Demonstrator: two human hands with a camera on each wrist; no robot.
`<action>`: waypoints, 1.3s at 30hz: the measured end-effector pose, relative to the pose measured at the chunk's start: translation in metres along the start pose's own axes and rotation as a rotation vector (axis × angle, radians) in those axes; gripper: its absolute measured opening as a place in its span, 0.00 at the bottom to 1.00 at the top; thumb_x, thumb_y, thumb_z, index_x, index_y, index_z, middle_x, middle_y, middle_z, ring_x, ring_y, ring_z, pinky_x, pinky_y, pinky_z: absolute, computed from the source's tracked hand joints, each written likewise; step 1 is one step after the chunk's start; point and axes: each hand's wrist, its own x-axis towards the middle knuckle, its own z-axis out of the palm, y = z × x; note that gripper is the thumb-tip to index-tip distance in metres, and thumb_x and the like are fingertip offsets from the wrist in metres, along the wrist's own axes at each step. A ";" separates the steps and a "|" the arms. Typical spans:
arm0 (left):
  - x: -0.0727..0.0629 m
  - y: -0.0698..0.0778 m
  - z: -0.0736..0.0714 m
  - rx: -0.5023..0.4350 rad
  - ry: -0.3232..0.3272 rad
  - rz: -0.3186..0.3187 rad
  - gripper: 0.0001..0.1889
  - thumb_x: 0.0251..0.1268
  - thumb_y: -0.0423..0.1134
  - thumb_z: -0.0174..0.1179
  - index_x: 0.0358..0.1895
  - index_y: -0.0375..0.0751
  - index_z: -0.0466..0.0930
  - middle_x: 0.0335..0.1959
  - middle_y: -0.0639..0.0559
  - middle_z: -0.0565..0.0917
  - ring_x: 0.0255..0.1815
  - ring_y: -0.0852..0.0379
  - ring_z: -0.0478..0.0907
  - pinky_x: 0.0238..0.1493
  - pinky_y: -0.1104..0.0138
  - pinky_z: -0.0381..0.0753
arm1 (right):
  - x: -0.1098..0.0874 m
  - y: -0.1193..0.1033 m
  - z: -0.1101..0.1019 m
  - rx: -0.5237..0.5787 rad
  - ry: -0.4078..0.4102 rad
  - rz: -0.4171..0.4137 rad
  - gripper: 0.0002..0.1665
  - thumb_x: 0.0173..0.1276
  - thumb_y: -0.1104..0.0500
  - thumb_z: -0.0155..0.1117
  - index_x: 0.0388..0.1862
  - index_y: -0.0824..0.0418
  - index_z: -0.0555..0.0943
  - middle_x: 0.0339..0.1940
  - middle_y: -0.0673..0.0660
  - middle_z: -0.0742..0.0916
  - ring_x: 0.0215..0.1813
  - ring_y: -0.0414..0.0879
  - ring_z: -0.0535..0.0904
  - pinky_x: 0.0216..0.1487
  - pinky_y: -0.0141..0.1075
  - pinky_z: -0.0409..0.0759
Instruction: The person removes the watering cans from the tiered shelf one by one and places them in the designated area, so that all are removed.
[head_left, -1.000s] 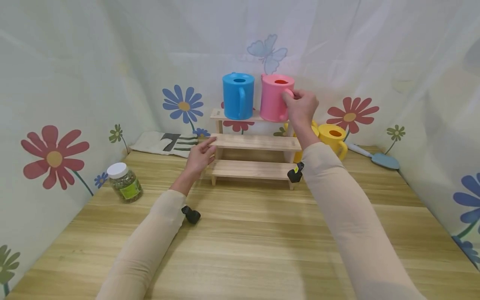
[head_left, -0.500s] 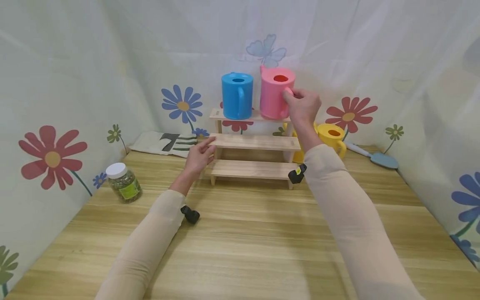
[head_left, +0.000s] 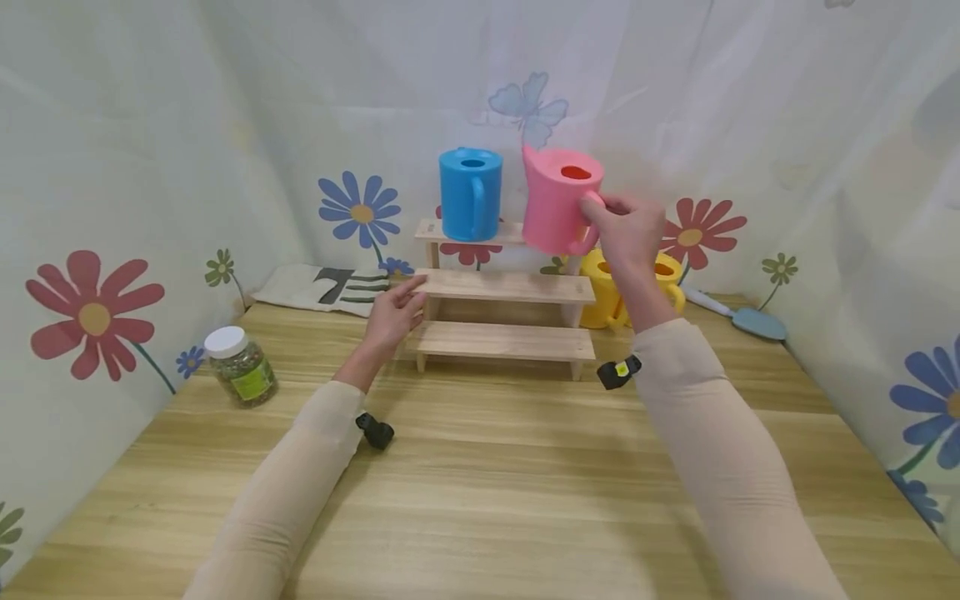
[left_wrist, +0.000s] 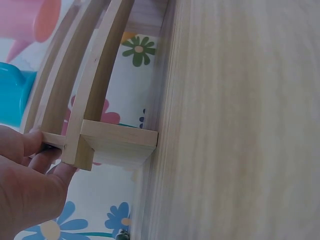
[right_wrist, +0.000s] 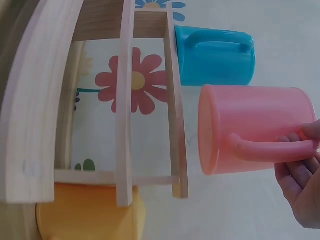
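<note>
My right hand [head_left: 632, 237] grips the handle of a pink watering can [head_left: 557, 204], whose spout points up and left. The can tilts just off the top tier of a wooden three-step stand [head_left: 510, 286]; the right wrist view shows a gap between its base [right_wrist: 206, 131] and that tier. On the same tier, to the left, a blue watering can [head_left: 461, 196] stands upright. At the stand's left end, my left hand [head_left: 395, 318] holds the edge of the middle tier between thumb and fingers [left_wrist: 64, 172].
Two yellow watering cans [head_left: 597, 292] stand behind the stand's right end, partly hidden by my right arm. Farther right lies a blue-grey trowel [head_left: 757, 322]. A work glove [head_left: 322, 287] and a white-lidded jar [head_left: 243, 367] are on the left. A flowered curtain closes off the back.
The pink watering can has risen off the top tier, then come right and toward me with more tilt. My right hand has moved with it; my left hand keeps its place on the stand.
</note>
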 end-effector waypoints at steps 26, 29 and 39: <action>-0.001 -0.001 0.001 0.003 0.017 -0.018 0.23 0.77 0.38 0.55 0.72 0.47 0.71 0.60 0.30 0.72 0.59 0.46 0.72 0.62 0.56 0.78 | -0.054 0.034 -0.113 -0.143 -0.015 0.101 0.32 0.58 0.38 0.76 0.49 0.62 0.88 0.30 0.42 0.88 0.48 0.44 0.73 0.42 0.35 0.74; -0.001 0.000 0.001 0.001 0.013 -0.020 0.23 0.77 0.38 0.55 0.72 0.46 0.71 0.61 0.29 0.72 0.60 0.45 0.72 0.63 0.56 0.77 | -0.058 0.038 -0.120 -0.135 -0.033 0.125 0.32 0.59 0.39 0.76 0.49 0.64 0.88 0.29 0.42 0.88 0.49 0.44 0.74 0.45 0.37 0.74; -0.001 0.002 0.000 -0.009 -0.006 -0.026 0.23 0.78 0.38 0.54 0.73 0.47 0.70 0.61 0.31 0.72 0.63 0.43 0.70 0.64 0.55 0.76 | -0.064 0.055 -0.138 -0.239 -0.152 0.167 0.32 0.62 0.40 0.73 0.50 0.67 0.86 0.31 0.42 0.88 0.48 0.46 0.74 0.47 0.40 0.75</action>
